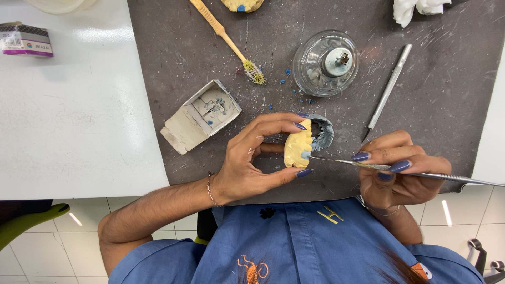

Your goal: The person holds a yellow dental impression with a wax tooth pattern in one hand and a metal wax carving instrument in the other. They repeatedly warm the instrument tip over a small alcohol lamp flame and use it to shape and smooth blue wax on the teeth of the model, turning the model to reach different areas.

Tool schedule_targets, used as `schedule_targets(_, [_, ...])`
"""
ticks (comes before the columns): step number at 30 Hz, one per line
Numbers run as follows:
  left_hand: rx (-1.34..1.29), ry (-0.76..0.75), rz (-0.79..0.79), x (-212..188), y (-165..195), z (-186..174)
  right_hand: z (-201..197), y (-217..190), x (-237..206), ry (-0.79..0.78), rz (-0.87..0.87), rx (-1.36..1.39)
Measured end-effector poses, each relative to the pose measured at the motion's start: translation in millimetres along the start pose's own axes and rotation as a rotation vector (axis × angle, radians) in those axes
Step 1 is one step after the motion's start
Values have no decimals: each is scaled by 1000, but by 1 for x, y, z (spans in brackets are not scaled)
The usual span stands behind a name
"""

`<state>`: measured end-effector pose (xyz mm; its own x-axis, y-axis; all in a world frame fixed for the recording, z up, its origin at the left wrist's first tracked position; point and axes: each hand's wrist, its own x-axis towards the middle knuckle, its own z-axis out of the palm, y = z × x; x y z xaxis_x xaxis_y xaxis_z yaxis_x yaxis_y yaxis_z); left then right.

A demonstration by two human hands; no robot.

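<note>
cast [298, 151] between left fingers [294, 125]

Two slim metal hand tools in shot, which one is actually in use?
The thin metal instrument gripped in the right hand, tip touching the yellow dental cast. The other silver tool lies untouched on the grey mat.

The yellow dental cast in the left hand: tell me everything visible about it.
The yellow dental cast is a small, matte, stone-like block, pale yellow, with lumpy tooth shapes along its right edge and a small bluish spot near the lower right. The left hand holds it above the dark grey mat, fingertips on top, thumb underneath. The thin metal instrument held by the right hand points its tip at the bluish spot. A grey round dish lies partly hidden just behind it.
</note>
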<state>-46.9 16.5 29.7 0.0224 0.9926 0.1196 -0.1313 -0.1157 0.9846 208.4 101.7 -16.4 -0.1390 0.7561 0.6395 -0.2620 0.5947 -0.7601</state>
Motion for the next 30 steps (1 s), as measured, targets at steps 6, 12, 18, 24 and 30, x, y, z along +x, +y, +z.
schedule_targets(6, [-7,-6,-6,0,0,-1,1,-4,-1,-9,36,4])
schedule_targets(12, [1,-8,-1,0,-2,-1,1,-3,0,3,21,-1])
schedule_targets(18, [9,-6,-3,-1,-1,-1,0,-4,-1,-7,36,-3])
schedule_targets(24, [6,-12,-5,-1,0,-1,1,-1,-1,13,18,4])
schedule_targets(30, [-1,-12,-11,-1,1,0,-1,0,1,9,4,-14])
